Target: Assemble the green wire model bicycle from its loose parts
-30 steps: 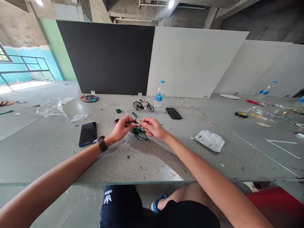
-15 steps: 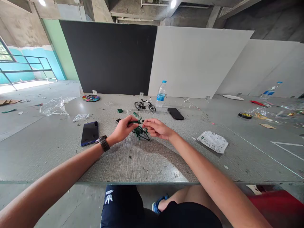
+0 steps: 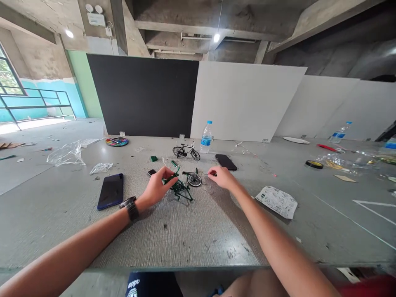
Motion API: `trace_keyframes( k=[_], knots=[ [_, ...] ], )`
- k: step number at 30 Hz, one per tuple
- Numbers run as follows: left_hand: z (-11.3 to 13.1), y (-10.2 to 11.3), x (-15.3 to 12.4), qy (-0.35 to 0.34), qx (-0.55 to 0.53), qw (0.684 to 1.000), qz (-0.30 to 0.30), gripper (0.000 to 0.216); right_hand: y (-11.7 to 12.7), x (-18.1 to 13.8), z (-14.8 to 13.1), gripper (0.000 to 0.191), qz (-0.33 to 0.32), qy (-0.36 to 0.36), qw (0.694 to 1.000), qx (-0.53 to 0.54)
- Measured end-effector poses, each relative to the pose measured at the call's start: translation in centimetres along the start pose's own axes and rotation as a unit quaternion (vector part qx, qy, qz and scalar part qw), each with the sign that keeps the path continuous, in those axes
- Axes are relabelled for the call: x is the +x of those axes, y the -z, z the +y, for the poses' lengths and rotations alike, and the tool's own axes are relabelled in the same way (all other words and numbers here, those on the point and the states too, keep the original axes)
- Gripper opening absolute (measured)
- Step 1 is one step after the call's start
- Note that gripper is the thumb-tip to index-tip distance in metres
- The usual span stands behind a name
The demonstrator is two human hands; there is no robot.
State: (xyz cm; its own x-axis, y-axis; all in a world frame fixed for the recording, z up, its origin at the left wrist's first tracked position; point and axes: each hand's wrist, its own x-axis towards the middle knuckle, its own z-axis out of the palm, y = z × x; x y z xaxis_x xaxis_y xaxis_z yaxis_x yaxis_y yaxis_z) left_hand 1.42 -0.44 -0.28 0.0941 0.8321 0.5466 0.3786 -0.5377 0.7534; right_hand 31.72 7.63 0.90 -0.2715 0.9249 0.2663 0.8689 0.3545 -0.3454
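My left hand (image 3: 157, 185) is closed, thumb and fingers pinching a green toy bicycle frame (image 3: 185, 194). Its handlebar end sticks up past the fingertips, and the lower part slants down to the right near the tabletop. A small spoked wheel (image 3: 194, 180) lies just right of the frame, with thin dark green pieces close to it. My right hand (image 3: 221, 177) is off to the right, close above the table, its fingertips pinched together. Whatever they hold is too small to make out. Behind both hands an assembled black toy bicycle (image 3: 186, 152) stands upright.
A water bottle (image 3: 206, 137) and a black phone (image 3: 226, 162) are behind my right hand. A blue-edged phone (image 3: 110, 191) lies left of my wrist. A printed sheet (image 3: 277, 201) is at right. Green pieces (image 3: 154, 158), clear plastic (image 3: 66, 154) and a tape roll (image 3: 314, 164) lie about.
My right hand has come away from the left and moved right, lower to the table. The wheel is now uncovered. My left hand keeps hold of the frame. The view has tilted upward.
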Motion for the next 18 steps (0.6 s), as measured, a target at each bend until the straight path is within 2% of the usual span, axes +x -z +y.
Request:
trace_keyframes(
  k=[6, 13, 18],
  knots=[
    [0.1, -0.3, 0.0, 0.016, -0.018, 1.0, -0.012, 0.017, -0.5, -0.1, 0.0, 0.014, -0.017, -0.011, 0.999, -0.034],
    [-0.2, -0.6, 0.0, 0.017, -0.036, 0.999, -0.004, 0.017, -0.5, 0.0, 0.3, 0.014, -0.012, -0.01, 1.0, -0.023],
    [-0.2, -0.7, 0.0, 0.022, -0.04, 0.999, -0.004, 0.017, -0.1, -0.2, -0.9, 0.014, 0.025, 0.004, 0.999, -0.031]
  ],
)
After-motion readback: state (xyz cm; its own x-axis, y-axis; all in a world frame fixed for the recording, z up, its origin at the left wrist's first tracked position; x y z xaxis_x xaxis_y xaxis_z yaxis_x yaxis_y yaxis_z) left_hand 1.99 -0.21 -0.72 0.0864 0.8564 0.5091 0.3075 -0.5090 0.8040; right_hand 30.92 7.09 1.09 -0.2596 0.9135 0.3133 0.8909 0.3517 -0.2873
